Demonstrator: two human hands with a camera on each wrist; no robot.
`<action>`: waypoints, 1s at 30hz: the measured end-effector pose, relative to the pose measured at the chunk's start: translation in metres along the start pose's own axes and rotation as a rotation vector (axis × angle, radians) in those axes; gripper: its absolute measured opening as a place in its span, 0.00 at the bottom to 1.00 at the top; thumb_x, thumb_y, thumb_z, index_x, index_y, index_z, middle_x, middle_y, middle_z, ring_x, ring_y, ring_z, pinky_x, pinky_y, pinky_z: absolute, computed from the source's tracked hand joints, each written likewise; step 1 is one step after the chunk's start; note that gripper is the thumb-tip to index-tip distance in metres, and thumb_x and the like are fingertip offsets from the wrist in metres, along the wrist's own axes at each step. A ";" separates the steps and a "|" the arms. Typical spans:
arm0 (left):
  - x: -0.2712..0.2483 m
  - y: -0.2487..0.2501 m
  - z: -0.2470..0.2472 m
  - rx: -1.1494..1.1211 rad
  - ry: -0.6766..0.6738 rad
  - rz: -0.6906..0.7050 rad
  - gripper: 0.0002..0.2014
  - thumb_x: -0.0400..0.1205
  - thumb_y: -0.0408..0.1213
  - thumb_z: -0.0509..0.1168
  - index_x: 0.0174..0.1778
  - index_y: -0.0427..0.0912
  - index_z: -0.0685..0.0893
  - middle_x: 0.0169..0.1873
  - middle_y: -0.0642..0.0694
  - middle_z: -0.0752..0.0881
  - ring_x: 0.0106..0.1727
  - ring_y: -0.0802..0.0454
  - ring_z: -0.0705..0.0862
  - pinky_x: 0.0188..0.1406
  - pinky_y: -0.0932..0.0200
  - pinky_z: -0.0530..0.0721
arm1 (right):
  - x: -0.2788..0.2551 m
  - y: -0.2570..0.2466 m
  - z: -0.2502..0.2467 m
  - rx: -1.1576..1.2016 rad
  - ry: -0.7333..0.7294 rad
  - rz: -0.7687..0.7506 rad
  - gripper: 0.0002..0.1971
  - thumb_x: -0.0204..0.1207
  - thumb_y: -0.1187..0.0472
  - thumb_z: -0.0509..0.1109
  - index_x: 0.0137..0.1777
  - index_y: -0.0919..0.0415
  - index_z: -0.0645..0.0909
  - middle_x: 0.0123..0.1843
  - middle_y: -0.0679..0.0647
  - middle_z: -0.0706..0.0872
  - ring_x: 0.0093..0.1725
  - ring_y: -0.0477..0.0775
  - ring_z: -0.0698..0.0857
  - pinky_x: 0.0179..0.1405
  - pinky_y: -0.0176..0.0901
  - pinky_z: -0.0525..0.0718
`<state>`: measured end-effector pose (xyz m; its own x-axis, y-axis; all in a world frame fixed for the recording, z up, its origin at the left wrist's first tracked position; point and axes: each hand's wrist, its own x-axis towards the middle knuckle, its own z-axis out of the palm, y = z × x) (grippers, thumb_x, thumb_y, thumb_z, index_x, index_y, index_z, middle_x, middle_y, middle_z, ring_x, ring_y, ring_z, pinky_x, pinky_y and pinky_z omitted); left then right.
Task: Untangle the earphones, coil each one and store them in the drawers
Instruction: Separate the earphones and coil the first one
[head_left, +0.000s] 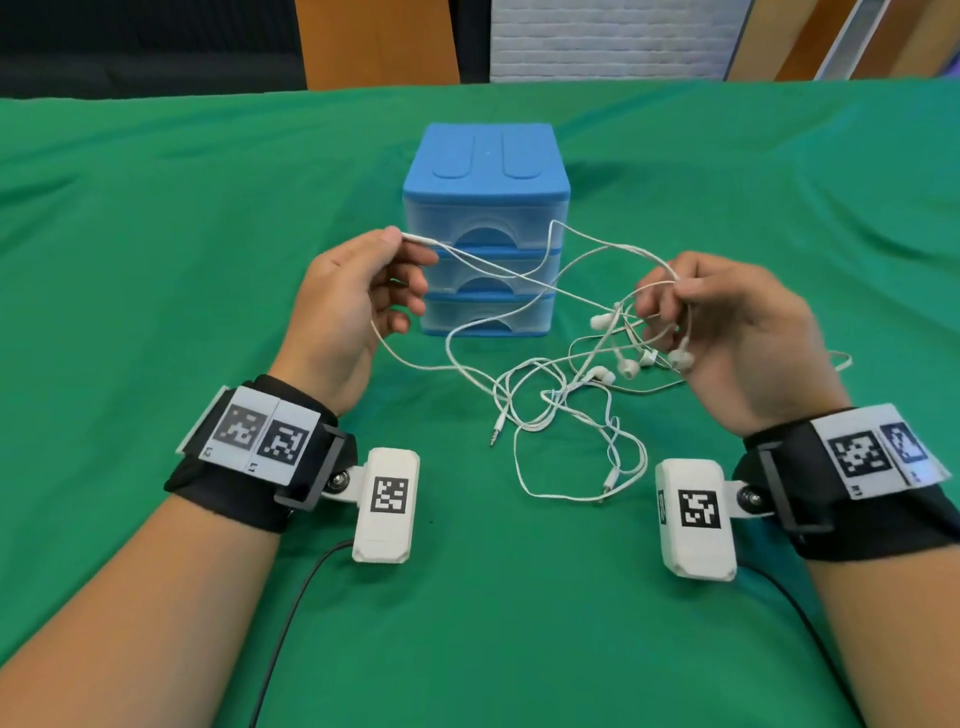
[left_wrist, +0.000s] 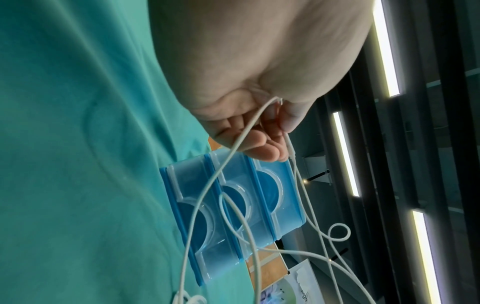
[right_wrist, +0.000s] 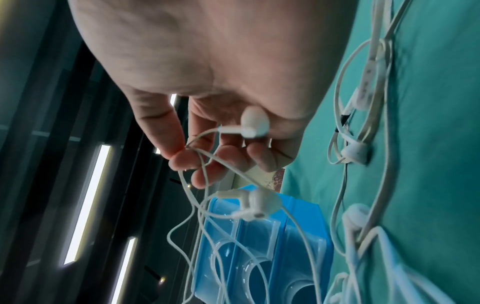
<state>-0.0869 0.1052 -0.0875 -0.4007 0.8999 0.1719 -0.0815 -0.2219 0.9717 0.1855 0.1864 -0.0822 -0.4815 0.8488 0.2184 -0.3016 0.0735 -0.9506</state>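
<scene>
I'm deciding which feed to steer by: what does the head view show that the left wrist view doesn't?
Head only: the right hand pinching cords above the earbuds, the tangle on the cloth, and two loose plugs.
Left wrist only: the cord running under the left hand's palm to its thumb grip.
Both: that hand pinching a cord, and the closed drawers.

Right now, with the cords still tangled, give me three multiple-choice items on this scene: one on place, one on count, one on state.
1. Where is the drawer box?
A. Behind the cords
B. Left of the left hand
C. On the floor

2. How many drawers does it have?
A. Two
B. Three
C. Five

3. What state are the drawers in?
A. All shut
B. Top one open
C. Taken out

A: it stands on the green cloth beyond the earphones.
B: three handle cut-outs are stacked.
A: all fronts sit flush.
</scene>
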 end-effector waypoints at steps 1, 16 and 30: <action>0.000 0.000 0.001 -0.011 -0.009 0.010 0.17 0.91 0.40 0.56 0.45 0.38 0.87 0.31 0.46 0.82 0.29 0.52 0.77 0.25 0.63 0.69 | -0.001 0.001 -0.001 -0.007 0.002 0.002 0.05 0.70 0.65 0.59 0.34 0.66 0.70 0.36 0.62 0.77 0.38 0.52 0.77 0.35 0.46 0.64; -0.003 0.004 0.002 -0.209 -0.076 0.153 0.16 0.91 0.43 0.51 0.53 0.39 0.82 0.58 0.42 0.87 0.55 0.45 0.87 0.48 0.57 0.82 | 0.002 0.013 -0.009 -0.291 0.150 0.079 0.09 0.81 0.68 0.69 0.49 0.64 0.91 0.48 0.66 0.92 0.34 0.53 0.83 0.33 0.39 0.75; -0.008 0.008 0.007 -0.332 -0.116 0.058 0.13 0.90 0.42 0.54 0.38 0.46 0.71 0.27 0.46 0.77 0.30 0.46 0.81 0.49 0.49 0.86 | 0.000 0.010 -0.008 -0.194 0.159 -0.058 0.08 0.83 0.68 0.67 0.50 0.64 0.89 0.34 0.57 0.84 0.31 0.50 0.75 0.33 0.38 0.71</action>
<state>-0.0777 0.0991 -0.0798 -0.3082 0.9147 0.2615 -0.3614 -0.3669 0.8572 0.1894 0.1916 -0.0936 -0.3277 0.9108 0.2511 -0.1541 0.2107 -0.9653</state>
